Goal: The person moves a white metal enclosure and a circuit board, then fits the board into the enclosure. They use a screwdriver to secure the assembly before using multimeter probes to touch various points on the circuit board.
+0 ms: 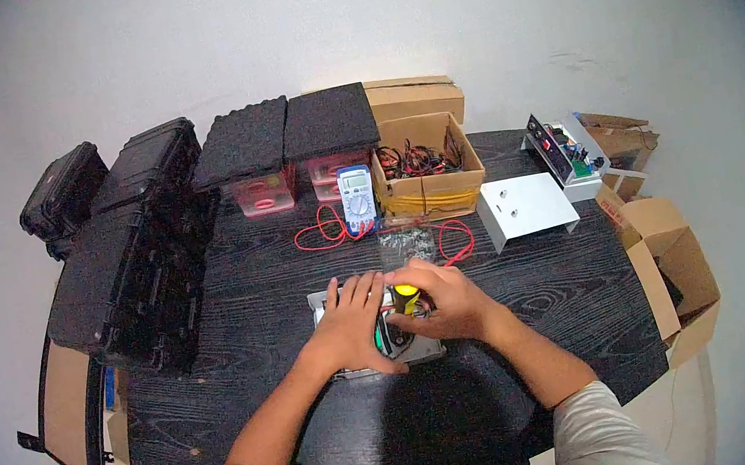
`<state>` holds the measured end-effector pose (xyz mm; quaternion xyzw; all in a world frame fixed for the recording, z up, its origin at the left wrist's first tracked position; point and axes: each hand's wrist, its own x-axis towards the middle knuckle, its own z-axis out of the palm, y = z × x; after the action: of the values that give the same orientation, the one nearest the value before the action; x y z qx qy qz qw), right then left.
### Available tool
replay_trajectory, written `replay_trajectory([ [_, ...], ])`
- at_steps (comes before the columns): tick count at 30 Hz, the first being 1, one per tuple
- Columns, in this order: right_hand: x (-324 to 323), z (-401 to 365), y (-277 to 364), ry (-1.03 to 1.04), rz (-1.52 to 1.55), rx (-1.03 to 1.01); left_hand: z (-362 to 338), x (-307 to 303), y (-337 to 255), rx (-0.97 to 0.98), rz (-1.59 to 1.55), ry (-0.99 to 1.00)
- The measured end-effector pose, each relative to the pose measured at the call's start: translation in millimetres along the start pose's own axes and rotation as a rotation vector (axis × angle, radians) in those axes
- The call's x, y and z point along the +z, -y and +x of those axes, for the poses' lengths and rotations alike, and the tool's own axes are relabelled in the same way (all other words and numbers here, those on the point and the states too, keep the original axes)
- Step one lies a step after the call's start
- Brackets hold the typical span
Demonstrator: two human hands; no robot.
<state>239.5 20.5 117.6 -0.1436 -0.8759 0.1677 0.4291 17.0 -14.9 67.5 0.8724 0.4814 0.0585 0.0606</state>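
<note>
In front of me on the table lies a grey metal casing [427, 349] with a green part and dark components inside, largely covered by my hands. My left hand [349, 327] rests flat across its left side, fingers stretched forward and thumb spread toward me. My right hand [448, 301] is closed around a screwdriver [406, 290] with a yellow-and-black handle, held over the casing. The screwdriver's tip is hidden. Just beyond my hands sits a clear bag or tray [406, 245] of small metal pieces, probably screws.
A multimeter [358, 198] with red leads stands behind, beside a cardboard box [433, 195] of cables. Black hard cases [120, 284] fill the left. To the right are a white metal cover [526, 207], an opened electronic unit [566, 151] and an open carton [679, 270].
</note>
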Motion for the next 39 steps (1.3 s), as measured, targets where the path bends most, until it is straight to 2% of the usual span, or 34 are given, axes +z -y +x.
replay_trajectory([
  [4, 0, -3, -3, 0.002, -0.056, 0.001, -1, 2, -1, -0.001, 0.014, -0.031],
  [7, -5, 2, 3, -0.032, 0.035, -0.057, 0, 0, -1, -0.002, 0.014, -0.022],
  [10, -8, -6, 6, 0.087, 0.073, 0.216, 0, -1, -2, -0.003, 0.000, -0.020],
  [13, -5, 0, -2, 0.009, -0.004, -0.038, 1, 0, 0, 0.001, -0.002, -0.005],
  [16, -8, -3, -4, 0.044, -0.031, -0.041, 1, 0, 0, 0.003, -0.004, -0.015],
  [19, -8, 9, 3, -0.062, 0.049, -0.111, 1, 0, 0, 0.004, -0.007, -0.010],
  [22, -7, 3, 10, -0.035, 0.072, 0.074, 1, 1, 0, 0.007, -0.001, -0.002],
  [25, -5, -1, 3, 0.004, 0.006, 0.044, 1, 1, 0, 0.013, 0.011, 0.007],
  [28, -5, 2, 3, -0.060, 0.007, -0.065, 1, 0, 1, 0.003, -0.017, 0.003],
  [31, -3, 3, 5, -0.048, 0.019, -0.058, 0, 3, 1, -0.002, -0.028, -0.012],
  [34, 4, -11, 1, 0.060, 0.144, 0.220, 0, 1, -1, -0.009, -0.008, 0.001],
  [39, 5, -7, 1, -0.043, 0.080, 0.146, 1, -1, -2, -0.012, -0.007, 0.006],
])
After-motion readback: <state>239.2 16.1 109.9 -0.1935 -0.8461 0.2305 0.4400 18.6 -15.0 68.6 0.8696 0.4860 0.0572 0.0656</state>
